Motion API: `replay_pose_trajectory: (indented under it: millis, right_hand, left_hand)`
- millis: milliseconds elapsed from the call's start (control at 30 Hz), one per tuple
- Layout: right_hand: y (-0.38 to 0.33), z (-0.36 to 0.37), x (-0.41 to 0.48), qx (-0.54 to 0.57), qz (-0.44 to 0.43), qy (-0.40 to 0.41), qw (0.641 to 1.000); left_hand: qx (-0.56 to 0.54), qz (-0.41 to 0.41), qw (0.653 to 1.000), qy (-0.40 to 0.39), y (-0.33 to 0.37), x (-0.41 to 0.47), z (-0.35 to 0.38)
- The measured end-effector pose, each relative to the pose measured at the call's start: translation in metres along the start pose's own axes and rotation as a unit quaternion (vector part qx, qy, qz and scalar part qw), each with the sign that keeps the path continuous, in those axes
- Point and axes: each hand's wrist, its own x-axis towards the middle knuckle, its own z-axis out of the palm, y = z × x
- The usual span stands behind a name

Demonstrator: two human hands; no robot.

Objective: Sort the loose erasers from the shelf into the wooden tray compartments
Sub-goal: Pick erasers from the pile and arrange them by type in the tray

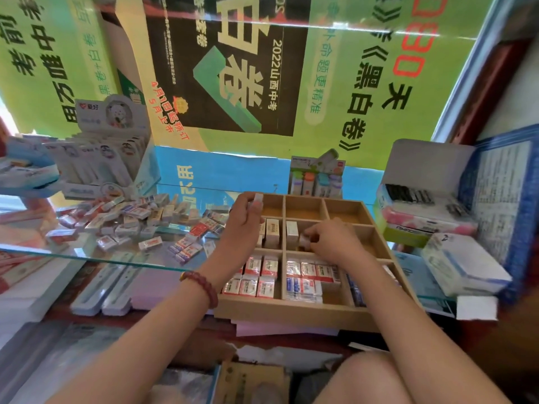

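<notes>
A wooden tray (291, 313) with nine compartments rests on the glass shelf at centre right. Its front compartments hold rows of red-and-white and blue-and-white erasers (256, 277). A heap of loose erasers (140, 220) lies on the glass to the left. My left hand (243, 225) hovers over the tray's left column and pinches a small white eraser (258, 199) at its fingertips. My right hand (332, 240) reaches into the middle compartment, fingers closed on a pale eraser (304, 239) beside an upright one (291, 231).
A display box of correction tapes (108, 147) stands at the back left. A pack of coloured items (316, 179) stands behind the tray. Stacked boxes (423, 217) crowd the right side. The glass shelf edge (102, 258) runs across the front left.
</notes>
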Motion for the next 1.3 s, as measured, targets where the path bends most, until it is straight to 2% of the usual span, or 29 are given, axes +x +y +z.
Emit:
replay_pose_trajectory:
  millis: [67, 100, 167, 233, 300, 400, 567, 700, 867, 1100, 1300]
  right_hand:
    - [0.002, 0.002, 0.002, 0.030, -0.003, -0.009, 1.000]
    - [0.004, 0.001, 0.002, 0.054, 0.004, 0.012, 0.998]
    - [0.006, -0.006, 0.004, 0.124, 0.031, 0.098, 0.987]
    - [0.007, -0.016, 0.002, 0.219, 0.005, 0.152, 0.964]
    - [0.001, -0.025, -0.007, 0.276, -0.089, 0.106, 0.951]
    - [-0.021, -0.026, -0.021, 0.265, -0.181, 0.008, 0.947]
    - [-0.037, -0.013, -0.017, 0.251, -0.182, 0.064, 0.949]
    - [-0.032, -0.012, -0.013, 0.313, -0.190, 0.033, 0.930]
    - [-0.014, -0.014, -0.007, 0.325, -0.155, 0.045, 0.932]
    - [0.016, -0.014, 0.002, 0.240, -0.007, 0.072, 0.968]
    - [0.019, -0.003, 0.007, 0.200, 0.015, 0.035, 0.979]
  left_hand:
    - [0.004, -0.001, 1.000, -0.001, -0.001, -0.001, 0.000]
    - [0.004, -0.004, 1.000, -0.003, -0.002, 0.000, 0.000]
    - [0.015, -0.018, 1.000, -0.009, -0.004, 0.000, -0.001]
    - [0.038, -0.033, 0.999, -0.015, -0.005, 0.000, -0.002]
    - [0.053, -0.034, 0.998, -0.020, -0.003, 0.001, 0.001]
    - [0.063, -0.029, 0.997, -0.023, 0.000, 0.000, 0.009]
    - [0.056, -0.049, 0.997, -0.001, -0.002, -0.001, 0.017]
    - [0.050, -0.045, 0.998, 0.016, 0.003, 0.000, 0.019]
    - [0.058, -0.046, 0.997, 0.000, 0.001, -0.003, 0.013]
    - [0.090, -0.060, 0.994, -0.018, -0.004, -0.004, 0.006]
    - [0.080, -0.063, 0.995, -0.008, -0.003, -0.005, 0.005]
